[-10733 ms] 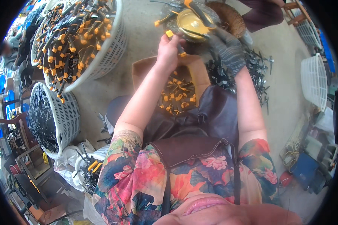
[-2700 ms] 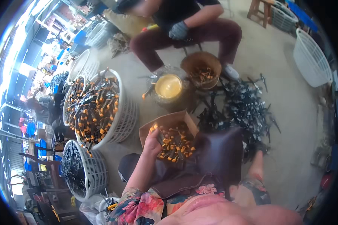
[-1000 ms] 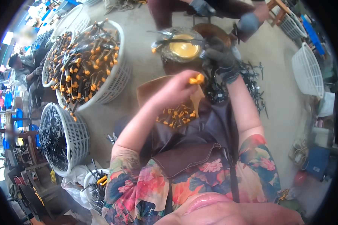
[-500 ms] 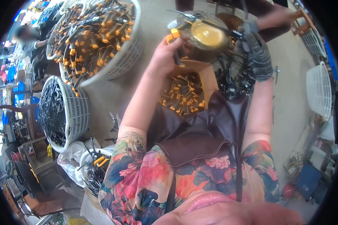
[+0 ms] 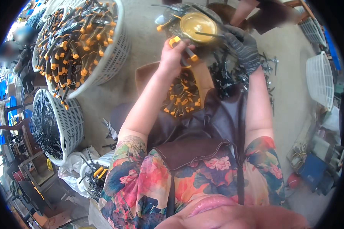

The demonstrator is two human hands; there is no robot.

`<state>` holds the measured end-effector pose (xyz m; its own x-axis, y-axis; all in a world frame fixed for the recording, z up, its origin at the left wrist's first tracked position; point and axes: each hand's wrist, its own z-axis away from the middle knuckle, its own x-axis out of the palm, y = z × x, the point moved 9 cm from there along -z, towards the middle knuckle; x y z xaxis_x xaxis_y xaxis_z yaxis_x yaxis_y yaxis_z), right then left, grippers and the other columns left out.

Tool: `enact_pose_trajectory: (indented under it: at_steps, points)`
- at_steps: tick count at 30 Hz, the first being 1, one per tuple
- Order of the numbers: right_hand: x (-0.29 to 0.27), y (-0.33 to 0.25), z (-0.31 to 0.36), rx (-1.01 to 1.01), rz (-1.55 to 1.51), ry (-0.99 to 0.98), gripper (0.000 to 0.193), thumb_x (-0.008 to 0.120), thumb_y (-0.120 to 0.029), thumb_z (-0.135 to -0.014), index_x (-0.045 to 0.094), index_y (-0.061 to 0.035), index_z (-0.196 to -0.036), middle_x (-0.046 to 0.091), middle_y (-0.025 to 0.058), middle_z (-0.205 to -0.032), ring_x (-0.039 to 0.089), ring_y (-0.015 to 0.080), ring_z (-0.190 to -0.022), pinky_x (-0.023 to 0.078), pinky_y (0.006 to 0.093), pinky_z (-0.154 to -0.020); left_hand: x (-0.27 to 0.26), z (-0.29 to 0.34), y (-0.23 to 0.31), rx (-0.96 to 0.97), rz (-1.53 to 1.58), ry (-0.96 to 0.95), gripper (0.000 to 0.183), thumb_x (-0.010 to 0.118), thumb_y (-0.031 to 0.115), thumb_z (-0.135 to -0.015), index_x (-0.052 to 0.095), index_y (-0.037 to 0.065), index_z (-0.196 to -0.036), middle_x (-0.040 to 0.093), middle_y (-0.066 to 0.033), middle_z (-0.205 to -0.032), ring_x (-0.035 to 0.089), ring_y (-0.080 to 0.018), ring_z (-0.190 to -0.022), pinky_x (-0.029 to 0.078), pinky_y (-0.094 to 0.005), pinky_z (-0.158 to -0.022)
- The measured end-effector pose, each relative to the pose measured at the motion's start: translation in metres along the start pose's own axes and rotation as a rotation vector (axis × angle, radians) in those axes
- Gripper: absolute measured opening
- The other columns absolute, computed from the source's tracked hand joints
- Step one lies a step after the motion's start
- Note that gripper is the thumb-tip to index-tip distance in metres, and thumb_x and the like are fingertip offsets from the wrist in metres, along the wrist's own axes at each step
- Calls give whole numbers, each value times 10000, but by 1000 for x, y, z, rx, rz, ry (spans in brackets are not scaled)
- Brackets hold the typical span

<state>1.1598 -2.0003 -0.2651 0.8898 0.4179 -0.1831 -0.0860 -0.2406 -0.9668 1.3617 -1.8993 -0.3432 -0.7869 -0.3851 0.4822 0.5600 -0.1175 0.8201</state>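
L hand (image 5: 174, 57) curled round grips (image 5: 175, 41), R hand (image 5: 242, 51) closed on bare tool (image 5: 210, 34); basket tools (image 5: 80, 42) prob. done, floor pile (image 5: 226, 78) left.

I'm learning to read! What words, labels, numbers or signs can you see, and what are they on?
None that can be read.
Cardboard box, yellow bowl, white basket: no readable print.
Clutter at the left: too small and blurred to tell.
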Motion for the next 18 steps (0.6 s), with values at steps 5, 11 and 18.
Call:
enact_pose_trajectory:
  at_steps: [5,11,18]
  points:
    - [12,-10,2,-115,165,-70,286,641,-168,-891,638,-48,-1151,650,4,-954,559,58,-808,476,202,-730,2,-7,-4,67,-24,26,312,479,56,-946,346,25,-1227,576,-163,-1147,614,-273,-1002,577,-408,-747]
    - [12,9,8,105,-149,-24,296,636,-170,-896,633,-40,-1162,644,-5,-905,555,49,-752,476,207,-668,1,-7,-4,100,-17,37,436,502,62,-933,276,11,-1303,563,-161,-1130,612,-243,-971,563,-363,-734]
    - [9,11,17,271,-211,151,306,641,-196,-883,604,-2,-1117,643,57,-821,622,109,-677,514,245,-570,1,-7,-2,90,-40,46,384,480,51,-948,287,28,-1278,567,-169,-1153,620,-264,-997,567,-383,-758]
